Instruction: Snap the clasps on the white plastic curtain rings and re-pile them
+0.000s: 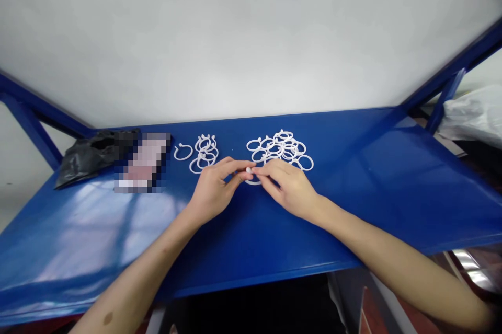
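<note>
We judge the white ring [253, 183] between our hands to be very light, a thin plastic hoop that looks springy rather than soft; it should flex a little when pressed, though a sharp bend might crease or snap it. Its surface seems smooth, so we would take hold close to the small white knob [248, 170], where fingertips find more to grip than on the slim band. The ring is low over the front-middle of the blue counter [251, 240], its near arc showing just below our fingertips. On our left hand [214, 187], thumb and index finger are nearly together, clamped on the ring at the knob. On our right hand [294, 187], thumb and index finger also come together on it, tips just beside the left ones, though they hide the exact contact. Just beyond lies a tangled pile of rings [288, 152], with a smaller cluster of rings [204, 155] farther left.
</note>
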A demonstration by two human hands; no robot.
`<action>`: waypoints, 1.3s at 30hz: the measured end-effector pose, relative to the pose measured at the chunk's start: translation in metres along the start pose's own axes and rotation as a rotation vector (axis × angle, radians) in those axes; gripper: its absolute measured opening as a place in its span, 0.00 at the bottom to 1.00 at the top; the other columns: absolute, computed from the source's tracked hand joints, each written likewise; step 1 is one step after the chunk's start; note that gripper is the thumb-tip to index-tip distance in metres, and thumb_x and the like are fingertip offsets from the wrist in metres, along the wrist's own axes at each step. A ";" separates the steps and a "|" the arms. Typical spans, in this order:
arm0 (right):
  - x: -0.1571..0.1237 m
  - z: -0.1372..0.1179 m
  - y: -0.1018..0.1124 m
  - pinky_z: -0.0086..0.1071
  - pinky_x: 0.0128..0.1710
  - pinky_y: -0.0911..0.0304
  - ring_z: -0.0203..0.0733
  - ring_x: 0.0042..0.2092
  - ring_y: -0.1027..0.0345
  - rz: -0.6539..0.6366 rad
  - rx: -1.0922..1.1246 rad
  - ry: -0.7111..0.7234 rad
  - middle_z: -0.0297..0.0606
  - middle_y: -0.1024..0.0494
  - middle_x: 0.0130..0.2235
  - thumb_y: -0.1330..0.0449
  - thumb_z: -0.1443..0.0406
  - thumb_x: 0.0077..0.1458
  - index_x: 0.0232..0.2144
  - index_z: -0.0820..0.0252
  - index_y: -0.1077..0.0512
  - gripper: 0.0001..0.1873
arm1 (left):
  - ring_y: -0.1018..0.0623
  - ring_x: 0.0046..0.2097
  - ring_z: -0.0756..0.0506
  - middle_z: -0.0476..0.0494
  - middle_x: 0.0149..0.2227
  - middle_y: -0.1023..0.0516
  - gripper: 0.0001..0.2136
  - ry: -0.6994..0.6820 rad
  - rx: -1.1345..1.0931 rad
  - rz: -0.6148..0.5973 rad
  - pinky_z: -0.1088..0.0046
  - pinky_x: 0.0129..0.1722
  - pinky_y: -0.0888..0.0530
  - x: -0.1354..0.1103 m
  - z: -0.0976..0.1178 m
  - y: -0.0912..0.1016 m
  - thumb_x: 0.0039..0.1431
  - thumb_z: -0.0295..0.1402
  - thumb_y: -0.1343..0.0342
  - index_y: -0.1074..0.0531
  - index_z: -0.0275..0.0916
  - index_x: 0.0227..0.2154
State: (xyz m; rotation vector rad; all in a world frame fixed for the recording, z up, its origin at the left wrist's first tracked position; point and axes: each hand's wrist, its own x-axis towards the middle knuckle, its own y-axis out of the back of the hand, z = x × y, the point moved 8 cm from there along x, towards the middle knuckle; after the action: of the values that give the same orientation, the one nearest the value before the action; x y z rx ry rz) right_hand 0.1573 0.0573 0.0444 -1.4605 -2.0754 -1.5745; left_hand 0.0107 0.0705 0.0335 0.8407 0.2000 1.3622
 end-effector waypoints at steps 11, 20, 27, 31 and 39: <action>0.007 0.056 0.022 0.41 0.43 0.32 0.46 0.43 0.32 0.020 -0.204 -0.148 0.40 0.21 0.40 0.41 0.67 0.64 0.43 0.57 0.24 0.07 | 0.27 0.50 0.31 0.32 0.48 0.22 0.16 0.032 0.825 -0.051 0.50 0.50 0.30 0.012 -0.054 0.036 0.63 0.34 0.51 0.23 0.38 0.49; 0.006 0.045 0.003 0.42 0.43 0.33 0.47 0.43 0.34 -0.034 -0.187 -0.135 0.40 0.21 0.39 0.43 0.65 0.66 0.40 0.56 0.23 0.09 | 0.26 0.46 0.33 0.38 0.40 0.18 0.13 0.046 0.742 -0.105 0.54 0.45 0.30 0.011 -0.052 0.028 0.63 0.32 0.51 0.23 0.42 0.43; 0.006 0.039 0.005 0.42 0.42 0.33 0.47 0.42 0.35 -0.018 -0.200 -0.110 0.41 0.21 0.39 0.44 0.64 0.66 0.41 0.57 0.23 0.09 | 0.26 0.47 0.34 0.39 0.41 0.19 0.12 0.059 0.601 0.114 0.55 0.48 0.32 0.012 -0.033 0.047 0.64 0.32 0.51 0.23 0.42 0.44; 0.006 0.033 0.002 0.42 0.44 0.34 0.46 0.42 0.35 -0.046 -0.187 -0.100 0.41 0.22 0.39 0.44 0.64 0.67 0.42 0.57 0.23 0.10 | 0.25 0.41 0.40 0.42 0.38 0.21 0.12 0.088 0.445 0.218 0.62 0.45 0.29 0.012 -0.020 0.056 0.62 0.31 0.49 0.24 0.41 0.46; 0.004 0.020 -0.004 0.42 0.45 0.33 0.46 0.44 0.33 -0.096 -0.142 -0.065 0.41 0.20 0.41 0.44 0.64 0.67 0.45 0.57 0.23 0.10 | 0.28 0.30 0.50 0.47 0.36 0.22 0.10 0.265 0.071 0.304 0.73 0.31 0.30 0.006 -0.021 0.061 0.61 0.33 0.46 0.23 0.41 0.43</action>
State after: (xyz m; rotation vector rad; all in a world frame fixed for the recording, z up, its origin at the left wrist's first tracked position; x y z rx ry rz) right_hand 0.1603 0.0758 0.0350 -1.4974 -2.1384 -1.7666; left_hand -0.0470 0.0832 0.0595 0.7687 0.3374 1.7622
